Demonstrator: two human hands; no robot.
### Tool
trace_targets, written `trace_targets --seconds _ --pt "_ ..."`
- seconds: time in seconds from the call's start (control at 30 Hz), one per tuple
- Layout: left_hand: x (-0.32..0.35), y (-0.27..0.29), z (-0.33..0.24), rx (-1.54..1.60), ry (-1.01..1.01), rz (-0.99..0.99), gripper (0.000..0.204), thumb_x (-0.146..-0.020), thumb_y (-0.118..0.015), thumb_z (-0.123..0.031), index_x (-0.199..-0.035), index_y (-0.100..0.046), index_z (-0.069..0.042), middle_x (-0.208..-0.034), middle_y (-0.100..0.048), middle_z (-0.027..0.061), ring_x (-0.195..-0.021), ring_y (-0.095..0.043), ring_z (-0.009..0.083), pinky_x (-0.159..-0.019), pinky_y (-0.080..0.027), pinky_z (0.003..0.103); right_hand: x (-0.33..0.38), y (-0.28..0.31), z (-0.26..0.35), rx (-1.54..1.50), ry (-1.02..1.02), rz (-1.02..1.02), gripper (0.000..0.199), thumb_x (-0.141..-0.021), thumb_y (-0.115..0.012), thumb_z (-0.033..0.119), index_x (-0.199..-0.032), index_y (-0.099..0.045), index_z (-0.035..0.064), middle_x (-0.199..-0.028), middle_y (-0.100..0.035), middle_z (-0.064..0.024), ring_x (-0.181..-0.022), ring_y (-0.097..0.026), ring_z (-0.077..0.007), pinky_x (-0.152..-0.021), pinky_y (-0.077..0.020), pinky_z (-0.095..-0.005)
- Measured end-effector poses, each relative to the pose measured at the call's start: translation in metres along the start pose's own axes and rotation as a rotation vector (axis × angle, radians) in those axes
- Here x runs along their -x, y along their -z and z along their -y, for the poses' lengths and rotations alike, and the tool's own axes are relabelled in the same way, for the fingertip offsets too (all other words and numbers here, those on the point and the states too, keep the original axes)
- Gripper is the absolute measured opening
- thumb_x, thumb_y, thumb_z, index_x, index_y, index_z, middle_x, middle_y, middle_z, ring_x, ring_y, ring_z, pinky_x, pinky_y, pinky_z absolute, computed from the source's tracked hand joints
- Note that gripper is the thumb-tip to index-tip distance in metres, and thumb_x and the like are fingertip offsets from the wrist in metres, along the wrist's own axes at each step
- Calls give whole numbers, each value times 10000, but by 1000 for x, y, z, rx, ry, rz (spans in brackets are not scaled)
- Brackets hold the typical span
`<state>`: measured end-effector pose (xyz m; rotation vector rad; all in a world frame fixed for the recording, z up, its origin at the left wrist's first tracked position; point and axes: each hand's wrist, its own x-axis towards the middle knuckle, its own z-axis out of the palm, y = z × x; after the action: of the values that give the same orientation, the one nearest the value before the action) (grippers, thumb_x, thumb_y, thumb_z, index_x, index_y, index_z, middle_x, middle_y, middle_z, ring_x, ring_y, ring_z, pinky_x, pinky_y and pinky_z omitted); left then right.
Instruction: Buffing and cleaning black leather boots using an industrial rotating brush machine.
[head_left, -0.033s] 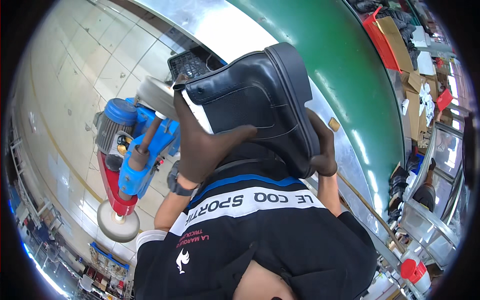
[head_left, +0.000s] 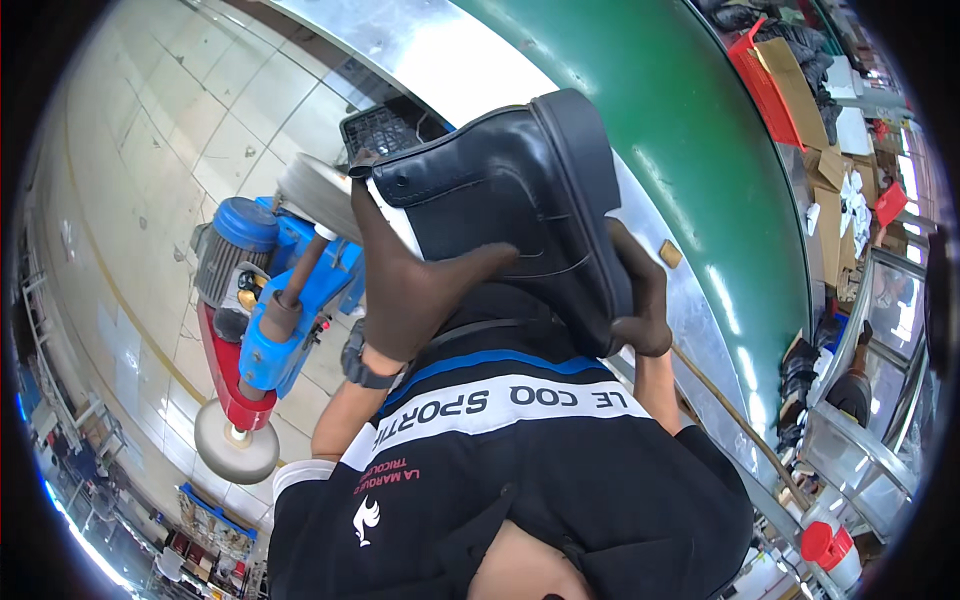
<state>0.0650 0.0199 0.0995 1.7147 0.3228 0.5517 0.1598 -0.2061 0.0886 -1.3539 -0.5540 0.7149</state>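
Note:
A black leather ankle boot (head_left: 480, 195) lies on its side in the air before my body, its shaft to the left and its thick black sole to the right. My left hand (head_left: 405, 290), in a brown glove, is closed round the shaft near the pale-lined opening, its thumb along the boot's side. My right hand (head_left: 645, 300), gloved likewise, grips the sole and toe end; some of its fingers are hidden behind the boot. Left of the shaft is a pale buffing wheel (head_left: 318, 192), blurred as if turning. Whether boot and wheel touch I cannot tell.
The wheel belongs to a blue machine (head_left: 275, 345) with a motor (head_left: 240, 235) and a second wheel (head_left: 235, 445). Beyond the boot runs a green work surface (head_left: 640, 90) with a metal edge, holding a small tan block (head_left: 670, 253). A black crate (head_left: 385, 130) stands behind.
The boot has rolled very slightly in my hands, so its sole shows at a marginally different angle. Both hands keep their hold.

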Motion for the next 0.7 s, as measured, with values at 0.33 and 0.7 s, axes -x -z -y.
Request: trace_targets --seconds 0.33,0.7 --pt "-9 -6 10 59 92 -476 613 -863 -611 -240 -1282 -359 129 -1129 -568 204 -965 -560 200 -866 -412 277 -9 -25 -11 -55 134 -78 843 -624 -694 358 -1283 -409 -84 -1259 -419 -233 -1181 -430 -318 -1001 -305 -397" --pt "-29 1 14 66 -50 -443 446 -873 -572 -92 -1264 -432 70 -1173 -550 213 -1106 -530 253 -927 -413 333 -21 -31 -18 -39 192 -139 888 -649 -662 424 -1291 -371 -116 -1276 -427 -227 -1183 -432 -290 -1000 -310 -375"
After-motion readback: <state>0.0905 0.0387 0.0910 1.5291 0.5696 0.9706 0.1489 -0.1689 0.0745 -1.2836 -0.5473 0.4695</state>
